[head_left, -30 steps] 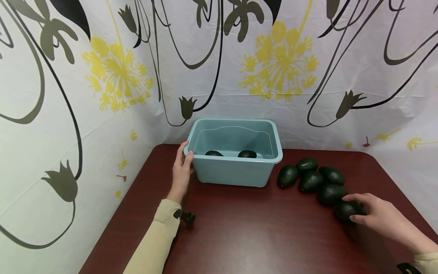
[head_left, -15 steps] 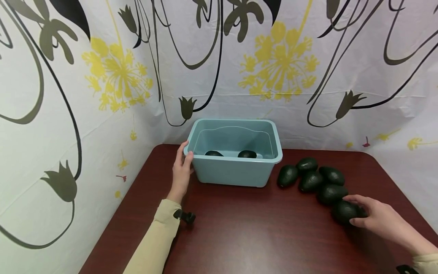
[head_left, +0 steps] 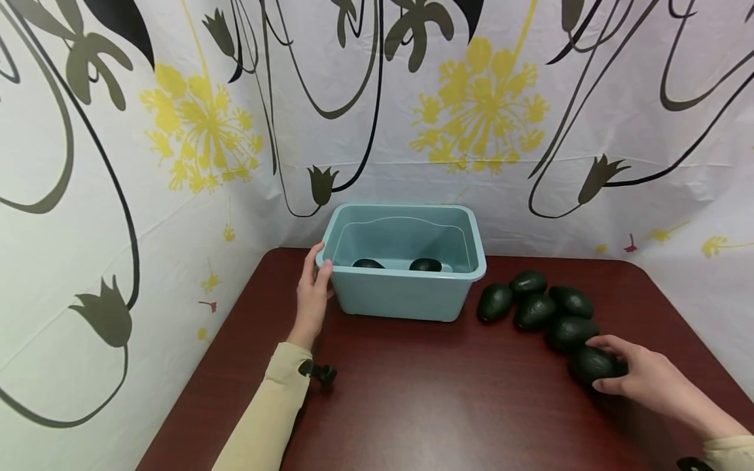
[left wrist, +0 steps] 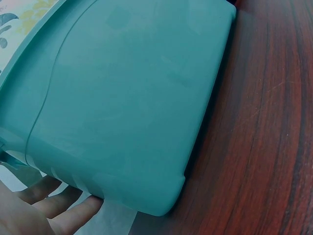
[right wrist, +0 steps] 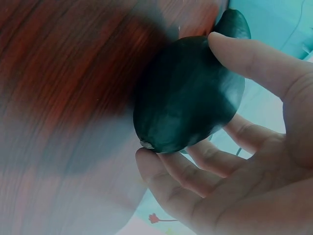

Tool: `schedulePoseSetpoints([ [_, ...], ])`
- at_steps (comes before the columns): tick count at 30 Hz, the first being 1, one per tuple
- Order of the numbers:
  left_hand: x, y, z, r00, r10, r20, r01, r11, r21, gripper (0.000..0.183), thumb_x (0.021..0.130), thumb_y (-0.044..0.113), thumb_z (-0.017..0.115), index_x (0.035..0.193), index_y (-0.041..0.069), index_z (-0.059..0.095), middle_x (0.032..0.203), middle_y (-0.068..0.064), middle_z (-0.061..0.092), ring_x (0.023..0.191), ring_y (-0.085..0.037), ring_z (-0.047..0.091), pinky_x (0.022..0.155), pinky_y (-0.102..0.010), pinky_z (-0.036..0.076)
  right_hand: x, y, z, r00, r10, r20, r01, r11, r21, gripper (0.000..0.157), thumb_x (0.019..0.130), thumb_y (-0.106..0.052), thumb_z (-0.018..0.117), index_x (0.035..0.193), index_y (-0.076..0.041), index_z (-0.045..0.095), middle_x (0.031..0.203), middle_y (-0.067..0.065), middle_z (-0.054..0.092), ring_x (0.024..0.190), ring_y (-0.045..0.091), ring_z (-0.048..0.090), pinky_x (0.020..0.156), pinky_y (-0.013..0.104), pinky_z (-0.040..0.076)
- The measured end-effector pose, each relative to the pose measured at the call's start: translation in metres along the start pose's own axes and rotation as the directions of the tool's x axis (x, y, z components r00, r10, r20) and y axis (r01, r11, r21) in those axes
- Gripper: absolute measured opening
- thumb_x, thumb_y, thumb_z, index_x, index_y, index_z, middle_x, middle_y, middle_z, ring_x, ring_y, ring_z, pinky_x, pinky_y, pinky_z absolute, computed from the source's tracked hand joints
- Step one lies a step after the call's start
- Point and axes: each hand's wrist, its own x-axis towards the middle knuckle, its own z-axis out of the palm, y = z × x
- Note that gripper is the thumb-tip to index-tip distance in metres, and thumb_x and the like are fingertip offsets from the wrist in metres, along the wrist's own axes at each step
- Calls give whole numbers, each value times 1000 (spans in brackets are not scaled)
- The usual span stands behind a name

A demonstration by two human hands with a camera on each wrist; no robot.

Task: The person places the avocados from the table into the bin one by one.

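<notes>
My right hand (head_left: 654,379) holds the nearest dark green avocado (head_left: 593,366) at the right of the table, thumb on one side and fingers curled round the other. In the right wrist view this avocado (right wrist: 188,98) is large, apparently still on or just above the wood. My left hand (head_left: 312,294) grips the near left corner of a blue-green plastic bin (head_left: 400,294), its thumb at the rim. The left wrist view shows fingers (left wrist: 78,215) against the bin's side wall. Two avocados (head_left: 425,265) show inside the bin, partly hidden by its front wall.
Several more avocados (head_left: 535,311) lie clustered between the bin and my right hand. The dark red wooden table (head_left: 448,392) has rounded far corners. A white patterned cloth (head_left: 377,157) hangs close behind the bin and along the left side.
My right hand has shifted slightly left and closed further round the nearest avocado, which has moved a little left. The left hand and the bin have stayed in place.
</notes>
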Motion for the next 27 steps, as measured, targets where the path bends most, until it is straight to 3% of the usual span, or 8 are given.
schedulePoseSetpoints([
  [11, 1, 0, -1, 1000, -3, 9, 3, 1000, -7, 54, 104, 43, 53, 155, 32, 37, 155, -5, 37, 131, -30, 46, 98, -64, 43, 0, -3, 2, 999, 25, 20, -25, 1000, 14, 79, 76, -50, 84, 137, -10, 54, 123, 31, 61, 115, 52, 55, 73, 56, 50],
  [27, 1, -1, -1, 1000, -7, 1, 7, 1000, -1, 55, 104, 44, 54, 155, 33, 37, 154, -2, 39, 131, -29, 47, 98, -64, 43, -1, -6, 3, 1000, 17, -17, -17, 1000, 4, 75, 77, -52, 84, 134, -12, 57, 119, 28, 65, 111, 48, 59, 74, 55, 50],
])
